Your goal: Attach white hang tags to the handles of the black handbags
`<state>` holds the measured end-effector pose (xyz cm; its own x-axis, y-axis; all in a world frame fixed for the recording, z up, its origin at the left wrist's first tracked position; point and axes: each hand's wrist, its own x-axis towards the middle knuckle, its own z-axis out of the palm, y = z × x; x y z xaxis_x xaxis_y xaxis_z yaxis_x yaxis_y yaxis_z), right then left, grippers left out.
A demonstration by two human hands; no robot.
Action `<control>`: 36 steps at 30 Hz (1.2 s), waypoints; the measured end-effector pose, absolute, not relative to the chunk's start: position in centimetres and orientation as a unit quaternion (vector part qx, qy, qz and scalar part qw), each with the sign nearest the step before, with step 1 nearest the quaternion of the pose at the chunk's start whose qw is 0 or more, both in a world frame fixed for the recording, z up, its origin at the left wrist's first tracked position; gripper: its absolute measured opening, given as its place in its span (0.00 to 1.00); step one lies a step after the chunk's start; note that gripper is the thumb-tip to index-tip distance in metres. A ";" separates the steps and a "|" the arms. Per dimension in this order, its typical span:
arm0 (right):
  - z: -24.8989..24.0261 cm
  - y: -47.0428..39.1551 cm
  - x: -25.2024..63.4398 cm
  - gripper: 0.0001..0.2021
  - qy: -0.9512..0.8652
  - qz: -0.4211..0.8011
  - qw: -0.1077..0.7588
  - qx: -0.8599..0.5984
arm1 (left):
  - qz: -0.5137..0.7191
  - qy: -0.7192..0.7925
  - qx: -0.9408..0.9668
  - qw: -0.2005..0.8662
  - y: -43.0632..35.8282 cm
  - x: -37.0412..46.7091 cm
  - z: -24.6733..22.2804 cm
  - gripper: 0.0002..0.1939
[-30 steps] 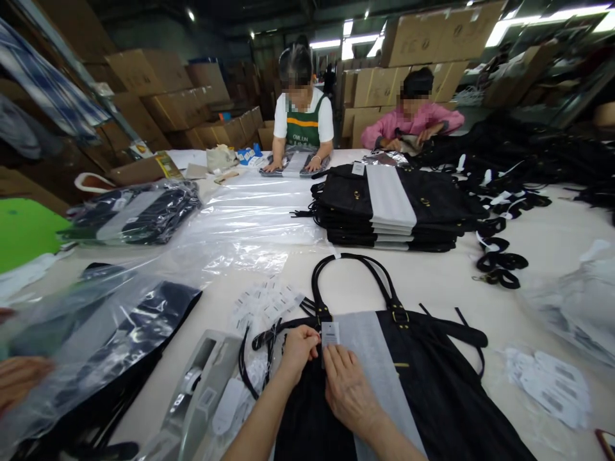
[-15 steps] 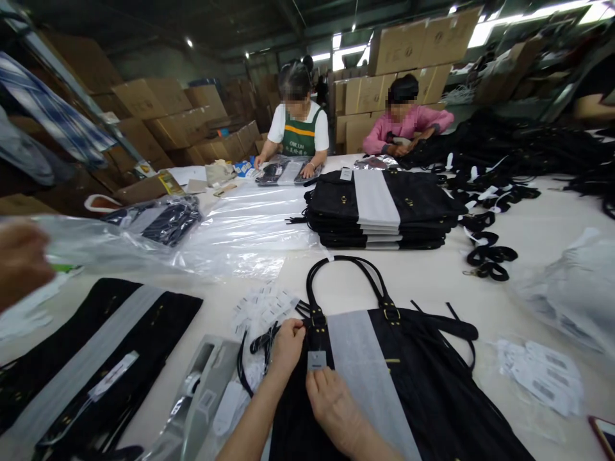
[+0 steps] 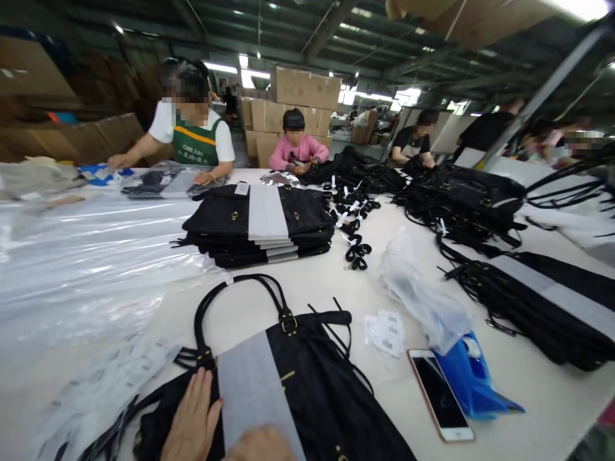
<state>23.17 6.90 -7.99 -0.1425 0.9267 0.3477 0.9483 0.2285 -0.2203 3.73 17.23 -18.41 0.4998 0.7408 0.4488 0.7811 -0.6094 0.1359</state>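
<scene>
A black bag [image 3: 327, 378] with two looped handles lies on the white table in front of me, a pale grey paper band [image 3: 254, 390] across it. My left hand [image 3: 192, 410] rests flat on the bag's left part, just below a handle's base, fingers stretched. At the bottom edge my right hand [image 3: 264, 445] is over the paper band, smeared by motion, its fingers not readable. The small tag on the bag does not show. Left of the bag lie clear-bagged white labels [image 3: 110, 384].
A stack of black bags [image 3: 259, 224] stands beyond. Clear plastic sheets [image 3: 96, 256] cover the left. A phone [image 3: 442, 397], blue tape dispenser [image 3: 473, 378] and white labels [image 3: 387, 333] lie right. Several people work around the table [image 3: 542, 397].
The view has swung right, bringing the phone and blue dispenser fully in. My left hand has gone from a pinch near the handle to lying flat. My right hand has left the tag and moved lower.
</scene>
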 end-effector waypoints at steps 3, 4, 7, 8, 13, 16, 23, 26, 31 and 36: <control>-7.4 6.4 32.5 0.11 -0.666 -0.023 0.203 -0.717 | -0.237 -0.433 -0.867 0.077 17.5 3.7 -18.4 0.32; -7.5 6.1 36.0 0.13 -0.628 -0.026 0.196 -0.753 | -0.236 -0.434 -0.865 0.083 17.6 3.7 -18.3 0.32; -8.5 5.4 45.6 0.09 -0.526 -0.026 0.147 -0.837 | -0.239 -0.425 -0.868 0.094 17.8 3.6 -18.4 0.32; -9.0 5.3 48.1 0.06 -0.507 -0.020 0.128 -0.852 | -0.239 -0.418 -0.871 0.095 17.9 3.5 -18.5 0.32; -11.0 7.0 53.8 0.10 -0.515 0.024 0.044 -0.856 | -0.230 -0.406 -0.879 0.098 18.1 3.1 -18.7 0.33; -11.8 8.7 54.6 0.12 -0.546 0.048 0.006 -0.837 | -0.219 -0.406 -0.882 0.102 18.0 2.9 -18.6 0.33; -12.2 10.0 56.3 0.12 -0.568 0.099 -0.017 -0.817 | -0.204 -0.455 -0.861 0.103 17.5 3.4 -18.0 0.32; -11.5 10.5 56.8 0.10 -0.553 0.127 0.006 -0.823 | -0.197 -0.468 -0.856 0.101 17.3 3.8 -17.5 0.32; -8.4 11.1 56.2 0.07 -0.506 0.181 0.100 -0.837 | -0.198 -0.476 -0.852 0.087 17.0 4.2 -17.2 0.32; -3.5 10.7 50.9 0.11 -0.455 0.321 0.217 -0.802 | -0.212 -0.484 -0.845 0.086 16.8 4.5 -17.1 0.31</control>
